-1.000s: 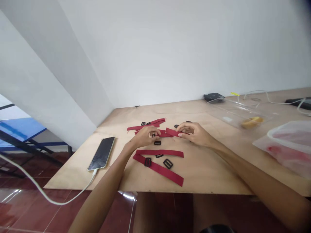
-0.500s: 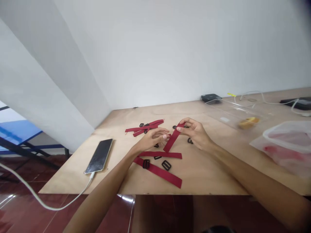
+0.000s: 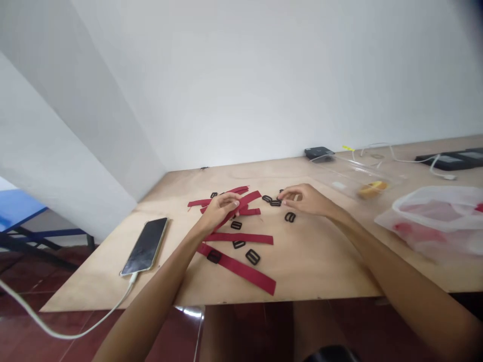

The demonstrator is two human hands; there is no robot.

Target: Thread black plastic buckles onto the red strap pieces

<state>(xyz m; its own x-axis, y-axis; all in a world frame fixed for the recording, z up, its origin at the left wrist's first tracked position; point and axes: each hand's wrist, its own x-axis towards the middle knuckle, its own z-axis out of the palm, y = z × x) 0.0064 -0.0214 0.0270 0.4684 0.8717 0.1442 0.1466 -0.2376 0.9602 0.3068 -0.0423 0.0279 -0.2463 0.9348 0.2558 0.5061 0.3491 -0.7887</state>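
Note:
My left hand [image 3: 222, 208] is closed on a red webbing strap [image 3: 250, 199], pinched between thumb and fingers, its free end pointing up and right. More red straps lie beneath and behind that hand. My right hand [image 3: 305, 200] hovers low with fingers curved and thumb and forefinger apart, right beside a black slider buckle [image 3: 275, 203]. Another slider buckle [image 3: 266, 198] sits just left of it, and one more [image 3: 290, 217] lies below the right hand. Nearer the front edge are two red straps, a lower one [image 3: 245, 270] with a buckle [image 3: 214, 256] on it, and a loose buckle [image 3: 252, 257].
A phone [image 3: 145, 246] with a white charging cable lies on the left of the wooden table [image 3: 320, 266]. At right are a clear plastic tray [image 3: 345, 176] with a yellow object, a translucent container [image 3: 426, 216] with red contents, and black devices with cables. A wall stands behind.
The strap has passed from my right hand to my left, which carried it left. My right hand has let go and come down beside the black buckles. The camera view has shifted slightly.

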